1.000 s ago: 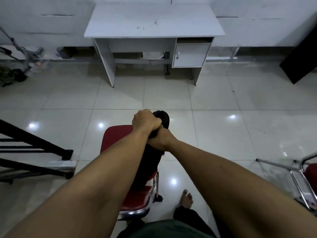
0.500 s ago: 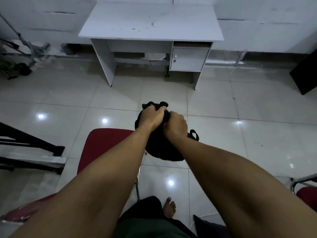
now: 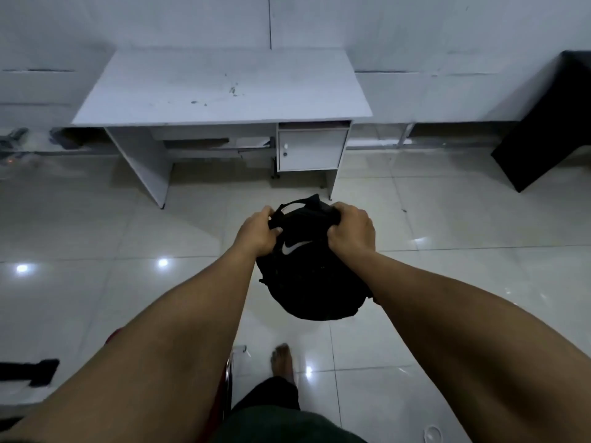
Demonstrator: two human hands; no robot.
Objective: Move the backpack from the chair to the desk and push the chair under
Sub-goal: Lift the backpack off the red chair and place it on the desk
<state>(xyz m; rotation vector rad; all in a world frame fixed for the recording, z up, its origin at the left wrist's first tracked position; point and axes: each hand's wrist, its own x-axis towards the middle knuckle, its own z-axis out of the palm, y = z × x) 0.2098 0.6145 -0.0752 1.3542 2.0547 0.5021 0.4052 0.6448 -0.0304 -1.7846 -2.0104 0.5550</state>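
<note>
A black backpack (image 3: 311,279) with a white swoosh logo hangs in the air above the tiled floor, held at its top by both hands. My left hand (image 3: 257,233) grips its upper left side and my right hand (image 3: 351,230) grips its upper right. The white desk (image 3: 220,87) stands against the wall ahead, its top bare apart from some marks, with a small cupboard under its right end. Only a sliver of the red chair (image 3: 227,378) shows beneath my left forearm; most of it is hidden.
A dark slanted board (image 3: 540,123) leans by the wall at the right. A black bar's end (image 3: 41,372) lies on the floor at lower left. Clutter (image 3: 19,139) sits by the wall at far left. My bare foot (image 3: 283,362) is on the tiles below the backpack.
The backpack has come off the red chair and moved forward toward the desk. My hands have spread apart on its top. The chair has dropped back out of view and the desk looks nearer.
</note>
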